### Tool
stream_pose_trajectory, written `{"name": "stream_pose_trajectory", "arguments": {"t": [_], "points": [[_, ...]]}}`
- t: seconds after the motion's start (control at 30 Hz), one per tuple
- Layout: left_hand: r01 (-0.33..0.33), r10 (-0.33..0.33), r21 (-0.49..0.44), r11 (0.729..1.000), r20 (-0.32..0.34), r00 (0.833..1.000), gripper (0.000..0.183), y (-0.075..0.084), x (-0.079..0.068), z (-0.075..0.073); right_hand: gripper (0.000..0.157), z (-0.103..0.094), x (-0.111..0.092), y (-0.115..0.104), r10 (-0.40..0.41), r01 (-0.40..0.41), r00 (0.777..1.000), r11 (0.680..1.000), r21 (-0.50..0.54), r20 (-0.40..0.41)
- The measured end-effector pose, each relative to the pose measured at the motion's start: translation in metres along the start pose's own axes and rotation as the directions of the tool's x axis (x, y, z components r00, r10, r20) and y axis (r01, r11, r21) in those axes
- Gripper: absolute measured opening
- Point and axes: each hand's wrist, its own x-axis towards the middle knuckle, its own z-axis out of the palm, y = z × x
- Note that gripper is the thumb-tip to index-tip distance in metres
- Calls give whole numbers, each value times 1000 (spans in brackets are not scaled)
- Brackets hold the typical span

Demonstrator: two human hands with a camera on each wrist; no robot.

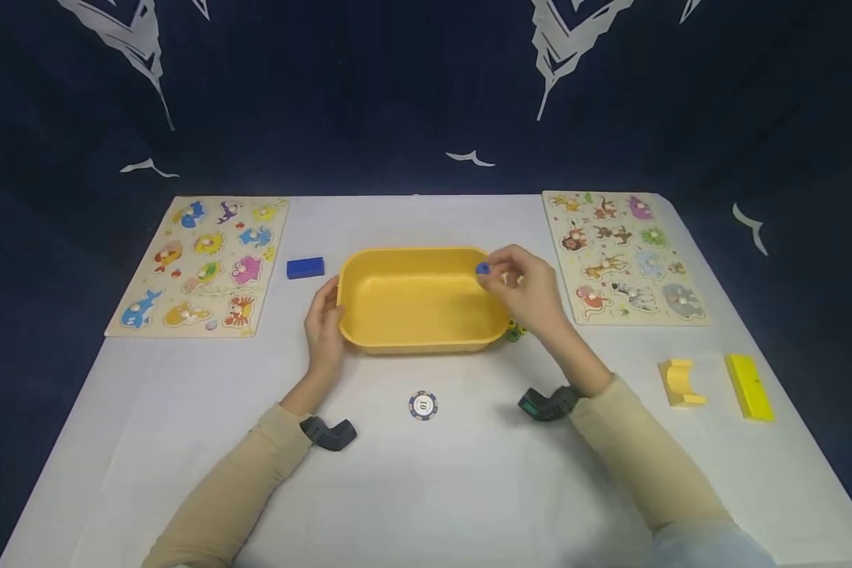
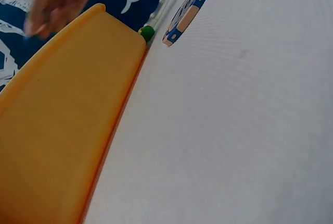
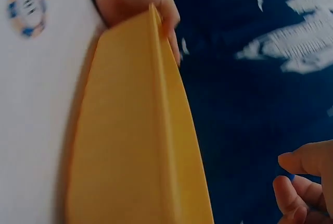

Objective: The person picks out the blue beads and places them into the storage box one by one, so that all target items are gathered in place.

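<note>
Beige sleeves point(image 1: 216, 493) reach across the tabletop point(image 1: 433, 489). The right hand point(image 1: 528, 290) pinches a small blue piece point(image 1: 482, 269) between thumb and fingers, by the right end of a yellow tub point(image 1: 419, 304); the left hand point(image 1: 324, 327) holds its left end. The piece is probably light, hard, easily dropped: grip its sides. The tub looks stiff; steady it by the rim.

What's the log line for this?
left hand: holds yellow tray | right hand: pinches small blue piece near tray's right end | chip: flat on table

Basin point(image 1: 423, 304) between puzzle boards point(image 1: 229, 252) point(image 1: 629, 252), chip point(image 1: 423, 405) in front
</note>
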Motion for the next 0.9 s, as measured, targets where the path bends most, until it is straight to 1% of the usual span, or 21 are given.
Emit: {"name": "stream_pose_trajectory", "arguments": {"t": [0.07,0.17,0.3,0.43,0.5,0.63,0.8,0.83,0.9], "points": [[3,-3,8,1000,1,1000,46,-1,0,0,20,20,16,-17,-1,-1,995,1000,19,105],[12,-12,-5,1000,10,1000,45,-2,0,1,19,56,32,-32,-4,-1,972,1000,22,236],[19,-19,-14,1000,14,1000,45,-5,-1,2,17,100,38,-39,19,-30,934,999,25,357],[11,-11,-27,1000,15,1000,46,-6,-1,2,16,130,38,-40,85,-87,883,996,-18,462],[8,-8,-37,999,18,1000,46,-6,-1,2,17,139,39,-39,116,-101,862,993,-57,493],[10,-9,-36,999,18,1000,47,-5,-1,2,17,150,42,-35,149,-112,840,988,-102,521],[2,-2,-21,1000,5,1000,46,-5,1,0,19,158,45,-34,129,-88,801,991,-98,585],[2,-2,-17,1000,4,1000,46,-4,1,0,20,159,46,-34,120,-81,798,992,-92,590],[4,-4,-9,1000,2,1000,46,-4,2,-1,24,159,47,-35,113,-80,802,993,-82,587]]}}
